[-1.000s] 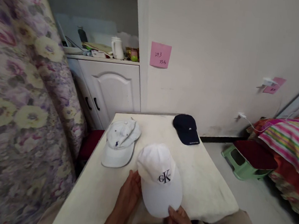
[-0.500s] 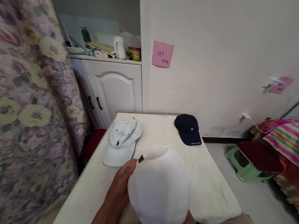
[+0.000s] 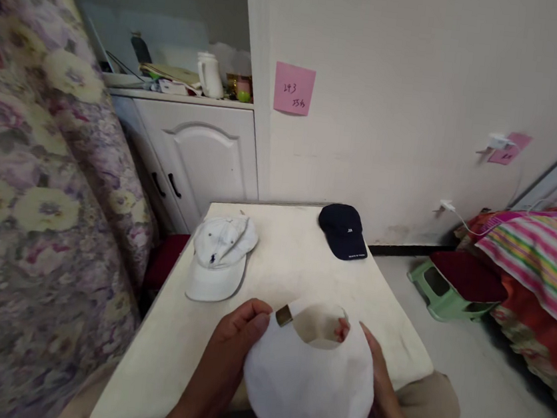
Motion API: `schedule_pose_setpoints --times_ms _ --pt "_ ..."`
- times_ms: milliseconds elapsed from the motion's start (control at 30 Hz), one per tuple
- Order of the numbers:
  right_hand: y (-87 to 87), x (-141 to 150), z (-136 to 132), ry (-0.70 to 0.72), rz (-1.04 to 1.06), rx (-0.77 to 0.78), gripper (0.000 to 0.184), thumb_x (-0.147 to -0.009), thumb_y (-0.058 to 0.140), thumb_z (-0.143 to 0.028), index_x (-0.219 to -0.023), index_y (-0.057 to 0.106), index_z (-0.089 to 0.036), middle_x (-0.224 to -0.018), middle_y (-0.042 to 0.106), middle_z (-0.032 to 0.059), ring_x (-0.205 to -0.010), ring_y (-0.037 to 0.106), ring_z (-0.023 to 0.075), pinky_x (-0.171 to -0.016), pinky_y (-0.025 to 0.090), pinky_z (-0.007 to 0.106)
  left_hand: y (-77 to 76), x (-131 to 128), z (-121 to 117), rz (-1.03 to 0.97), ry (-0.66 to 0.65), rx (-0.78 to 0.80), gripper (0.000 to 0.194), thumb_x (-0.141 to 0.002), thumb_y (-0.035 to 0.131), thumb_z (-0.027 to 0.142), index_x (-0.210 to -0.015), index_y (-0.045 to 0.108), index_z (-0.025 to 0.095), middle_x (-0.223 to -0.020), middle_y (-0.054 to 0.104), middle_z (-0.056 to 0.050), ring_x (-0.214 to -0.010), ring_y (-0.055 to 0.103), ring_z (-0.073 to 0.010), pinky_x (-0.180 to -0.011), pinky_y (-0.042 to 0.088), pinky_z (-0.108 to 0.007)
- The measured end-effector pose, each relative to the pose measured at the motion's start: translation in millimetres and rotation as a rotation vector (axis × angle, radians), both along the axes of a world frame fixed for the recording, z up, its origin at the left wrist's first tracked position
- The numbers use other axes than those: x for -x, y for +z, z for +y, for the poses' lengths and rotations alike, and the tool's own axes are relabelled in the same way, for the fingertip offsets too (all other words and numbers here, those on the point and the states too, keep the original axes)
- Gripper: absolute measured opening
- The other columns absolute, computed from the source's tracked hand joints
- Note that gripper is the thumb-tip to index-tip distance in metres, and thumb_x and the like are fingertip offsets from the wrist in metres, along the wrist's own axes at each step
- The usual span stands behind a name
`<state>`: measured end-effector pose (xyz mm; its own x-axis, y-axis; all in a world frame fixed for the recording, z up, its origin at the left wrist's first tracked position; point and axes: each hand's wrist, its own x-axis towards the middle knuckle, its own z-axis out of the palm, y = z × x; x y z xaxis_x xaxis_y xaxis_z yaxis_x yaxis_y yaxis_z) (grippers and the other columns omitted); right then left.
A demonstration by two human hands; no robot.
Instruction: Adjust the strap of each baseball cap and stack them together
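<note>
white cap (image 3: pixel 311 387) turned, buckle (image 3: pixel 284 315) showing, L hand (image 3: pixel 239 332) & R hand (image 3: pixel 376 362) holding

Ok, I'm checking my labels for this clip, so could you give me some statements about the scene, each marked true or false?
1. The left hand and right hand both hold the white cap. True.
2. The navy cap lies on the table. True.
3. The pale grey cap touches the navy cap. False: they lie apart.
4. The white cap's front faces the camera. False: its back opening and buckle show.
5. The wall note with handwriting is pink. True.
</note>
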<state>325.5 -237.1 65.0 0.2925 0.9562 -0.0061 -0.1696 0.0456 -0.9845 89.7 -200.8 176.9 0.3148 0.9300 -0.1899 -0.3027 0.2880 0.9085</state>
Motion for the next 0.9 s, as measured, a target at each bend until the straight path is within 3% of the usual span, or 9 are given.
schedule_pose_setpoints --times_ms 67,167,233,300,400,500,700,900 --pt "24.0 -11 3 -0.102 0.07 0.05 0.031 -0.075 0.077 -0.045 -0.093 0.071 -0.021 -0.086 0.074 0.0083 -0.075 0.067 0.0244 -0.065 0.054 0.031 2.5 -2 -4 0.057 -0.035 -0.018 0.028 -0.081 0.072 0.043 -0.08 0.06 0.017 -0.062 0.056 0.004 -0.051 0.043 -0.0068 -0.048 0.032 -0.016" --pt "70.1 -18 5 -0.053 -0.042 -0.121 0.029 -0.083 0.071 -0.042 -0.104 0.069 -0.021 -0.101 0.072 0.0088 -0.095 0.066 0.0235 -0.083 0.052 0.032 7.4 -8 -11 0.136 -0.075 -0.036 0.03 -0.082 0.069 0.045 -0.077 0.06 0.017 -0.059 0.052 0.004 -0.05 0.039 -0.0072 -0.047 0.028 -0.017" --pt "101.4 -17 4 0.12 -0.136 -0.304 0.03 -0.084 0.071 -0.041 -0.106 0.069 -0.021 -0.106 0.069 0.0095 -0.103 0.064 0.0249 -0.092 0.05 0.036 10.5 -12 -15 0.179 -0.08 -0.042 0.031 -0.082 0.069 0.046 -0.076 0.059 0.017 -0.058 0.051 0.004 -0.05 0.037 -0.0076 -0.046 0.026 -0.018" --pt "127.9 -12 4 0.327 -0.254 -0.429 0.031 -0.083 0.072 -0.043 -0.106 0.071 -0.022 -0.106 0.068 0.0099 -0.106 0.062 0.0267 -0.091 0.05 0.038 13.0 -15 -18 0.21 -0.075 -0.049 0.031 -0.081 0.069 0.047 -0.076 0.059 0.017 -0.057 0.051 0.004 -0.049 0.037 -0.0081 -0.046 0.025 -0.018" --pt "151.4 0 5 0.507 -0.487 -0.492 0.033 -0.079 0.078 -0.031 -0.11 0.071 -0.025 -0.107 0.069 0.008 -0.102 0.064 0.0242 -0.089 0.052 0.038 16.4 -17 -20 0.241 -0.078 -0.063 0.032 -0.08 0.069 0.048 -0.076 0.06 0.017 -0.057 0.051 0.004 -0.05 0.037 -0.0087 -0.046 0.025 -0.019" --pt "154.1 12 8 0.568 -0.574 -0.479 0.033 -0.078 0.079 -0.025 -0.11 0.07 -0.024 -0.102 0.07 0.0053 -0.094 0.065 0.02 -0.083 0.054 0.033 20.1 -19 -21 0.246 -0.078 -0.067 0.031 -0.078 0.07 0.047 -0.075 0.062 0.017 -0.058 0.052 0.003 -0.051 0.039 -0.0092 -0.046 0.027 -0.019" --pt "139.5 18 8 0.512 -0.596 -0.396 0.017 -0.083 0.074 -0.022 -0.1 0.072 -0.023 -0.089 0.069 0.0013 -0.082 0.066 0.0158 -0.074 0.052 0.028 21.2 -19 -21 0.194 -0.077 -0.06 0.03 -0.083 0.066 0.046 -0.076 0.066 0.016 -0.059 0.053 0.002 -0.052 0.039 -0.0099 -0.048 0.029 -0.02" --pt "132.5 17 9 0.458 -0.545 -0.374 0.015 -0.083 0.072 -0.021 -0.098 0.071 -0.022 -0.088 0.068 0.0016 -0.082 0.065 0.0161 -0.074 0.051 0.028 11.9 1 -15 0.199 -0.223 -0.131 0.027 -0.084 0.066 0.041 -0.093 0.073 0.016 -0.079 0.065 -0.004 -0.072 0.053 -0.0169 -0.065 0.04 -0.024"
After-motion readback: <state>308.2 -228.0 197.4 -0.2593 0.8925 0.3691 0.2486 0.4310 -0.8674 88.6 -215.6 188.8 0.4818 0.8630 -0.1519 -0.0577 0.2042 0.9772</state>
